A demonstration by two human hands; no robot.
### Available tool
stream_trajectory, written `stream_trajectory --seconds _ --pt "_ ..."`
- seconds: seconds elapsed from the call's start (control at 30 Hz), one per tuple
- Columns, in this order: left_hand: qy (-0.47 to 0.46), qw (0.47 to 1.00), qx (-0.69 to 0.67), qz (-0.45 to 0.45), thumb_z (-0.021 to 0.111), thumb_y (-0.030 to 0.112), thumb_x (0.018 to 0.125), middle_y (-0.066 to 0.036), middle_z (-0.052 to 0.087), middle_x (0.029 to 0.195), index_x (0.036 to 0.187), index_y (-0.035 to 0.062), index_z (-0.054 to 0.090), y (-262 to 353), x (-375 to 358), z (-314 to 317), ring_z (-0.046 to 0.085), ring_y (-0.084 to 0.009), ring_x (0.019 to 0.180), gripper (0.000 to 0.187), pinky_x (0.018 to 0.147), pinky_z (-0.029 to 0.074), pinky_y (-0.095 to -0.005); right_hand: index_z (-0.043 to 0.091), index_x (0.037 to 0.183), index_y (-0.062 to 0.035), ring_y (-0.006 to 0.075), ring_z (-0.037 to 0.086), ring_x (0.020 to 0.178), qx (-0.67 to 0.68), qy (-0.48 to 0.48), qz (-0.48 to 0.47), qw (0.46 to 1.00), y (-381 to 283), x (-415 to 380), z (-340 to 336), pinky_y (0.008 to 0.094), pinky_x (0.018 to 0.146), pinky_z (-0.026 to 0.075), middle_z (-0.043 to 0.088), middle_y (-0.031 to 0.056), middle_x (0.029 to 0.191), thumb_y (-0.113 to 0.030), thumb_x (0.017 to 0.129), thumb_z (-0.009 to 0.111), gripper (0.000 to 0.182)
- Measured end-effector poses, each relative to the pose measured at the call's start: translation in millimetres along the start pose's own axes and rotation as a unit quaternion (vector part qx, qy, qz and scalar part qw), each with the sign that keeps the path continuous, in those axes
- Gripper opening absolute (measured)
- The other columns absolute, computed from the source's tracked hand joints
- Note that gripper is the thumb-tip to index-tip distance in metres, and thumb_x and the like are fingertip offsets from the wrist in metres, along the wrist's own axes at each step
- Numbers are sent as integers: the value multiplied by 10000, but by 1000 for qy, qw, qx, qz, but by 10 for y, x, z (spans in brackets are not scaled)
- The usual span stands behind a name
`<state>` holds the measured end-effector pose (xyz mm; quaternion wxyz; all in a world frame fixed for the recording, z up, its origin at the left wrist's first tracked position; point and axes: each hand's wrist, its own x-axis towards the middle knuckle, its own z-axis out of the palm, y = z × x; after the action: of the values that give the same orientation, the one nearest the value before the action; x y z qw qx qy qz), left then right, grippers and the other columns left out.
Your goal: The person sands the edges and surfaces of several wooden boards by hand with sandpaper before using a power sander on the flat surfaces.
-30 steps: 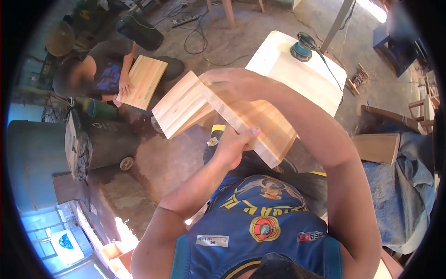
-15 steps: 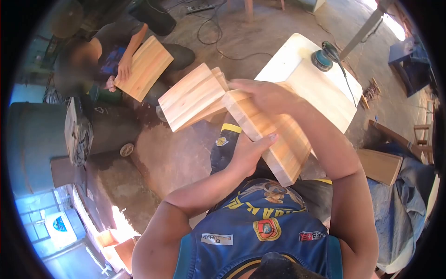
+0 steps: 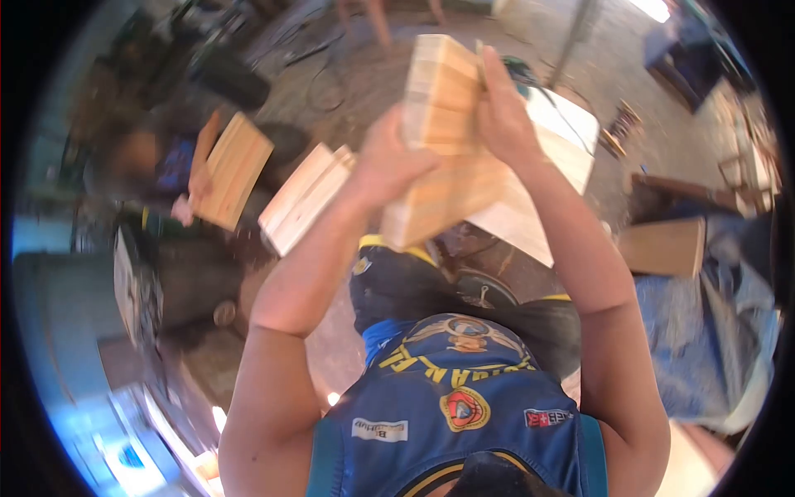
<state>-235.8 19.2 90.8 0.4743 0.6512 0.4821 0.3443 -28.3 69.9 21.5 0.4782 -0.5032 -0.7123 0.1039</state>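
Observation:
A thick wooden board (image 3: pixel 451 108), made of glued strips in pale and orange tones, is raised and tilted in front of me. My left hand (image 3: pixel 387 161) grips its left edge, thumb lying across the near face. Against the board's upper right side rests my right hand (image 3: pixel 505 116), its fingers pointing up along the edge. A thin pale sliver shows by those fingertips; I cannot make out what it is. Motion blurs the board's lower part. Left of my left forearm stand more wooden boards (image 3: pixel 305 195), stacked together and partly hidden by the arm.
Behind my right hand is a white tabletop (image 3: pixel 567 132) with a partly hidden sander (image 3: pixel 519 70) on it. Across from me another person holds a wooden board (image 3: pixel 234 170). At right, a brown board (image 3: pixel 662 247) lies by a blue tarp (image 3: pixel 687 331). Cables trail over the floor.
The board has gone up and away from my lap and turned more upright. My left hand has moved up with it; my right hand has shifted from its top face to its right side.

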Motion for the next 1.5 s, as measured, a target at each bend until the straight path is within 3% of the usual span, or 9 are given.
stream_trajectory --seconds 0.4,0.57,0.67,0.8,0.97,1.13,1.33,1.4,1.5 --pt "-141 982 72 102 655 72 707 -85 594 1226 1367 5 475 201 286 259 565 -161 1148 688 1013 444 -335 336 1530 13 401 340 1463 9 186 -66 980 -372 -185 -569 437 1223 272 364 271 1557 94 832 476 717" --pt "-116 978 121 128 644 114 767 -98 590 1220 1357 3 457 284 256 422 569 -175 1136 629 1001 458 -351 371 1524 -10 401 342 1463 111 163 144 970 461 -599 -277 439 1222 269 382 264 1552 87 842 453 695" --pt "-123 982 71 126 679 105 758 -129 582 1195 1338 -6 456 292 300 510 560 -219 1124 632 992 449 -376 424 1494 -15 396 423 1412 35 274 -13 961 -333 -249 -431 442 1200 313 457 242 1509 -19 943 421 552" --pt "-161 977 87 109 668 101 759 -135 578 1216 1361 -4 445 293 284 378 552 -220 1144 650 1004 444 -373 397 1506 1 396 374 1447 33 221 -75 972 -382 -215 -622 426 1223 265 395 255 1550 66 890 414 620" --pt "-160 972 89 146 669 98 738 -139 564 1273 1403 -8 417 170 138 297 532 -210 1197 719 1036 429 -370 429 1474 23 393 389 1439 51 213 57 974 463 -521 -396 467 1211 282 426 249 1529 61 866 434 609" --pt "-171 977 76 97 672 88 742 -131 547 1300 1428 -13 390 116 20 240 530 -213 1204 749 1053 419 -378 421 1485 17 401 382 1442 44 238 -74 967 -583 -420 -632 476 1211 280 424 252 1529 73 851 434 636" --pt "-142 983 31 114 666 67 746 -113 550 1299 1442 0 382 71 -17 208 530 -204 1210 755 1061 415 -379 429 1472 8 407 379 1441 0 231 86 969 194 -664 -308 503 1207 271 430 260 1516 -33 951 408 524" --pt "-134 987 14 91 664 61 743 -109 556 1291 1439 3 389 181 -37 266 532 -199 1207 751 1061 416 -374 449 1463 -8 388 387 1439 68 220 -72 970 -580 -482 -551 482 1209 279 453 238 1506 -36 954 413 511" --pt "-158 979 79 98 664 52 738 -101 572 1270 1433 2 402 306 -41 241 542 -193 1194 744 1048 428 -366 471 1472 -36 386 446 1399 74 163 -95 979 -862 -434 -784 449 1202 309 494 251 1472 47 853 441 626"
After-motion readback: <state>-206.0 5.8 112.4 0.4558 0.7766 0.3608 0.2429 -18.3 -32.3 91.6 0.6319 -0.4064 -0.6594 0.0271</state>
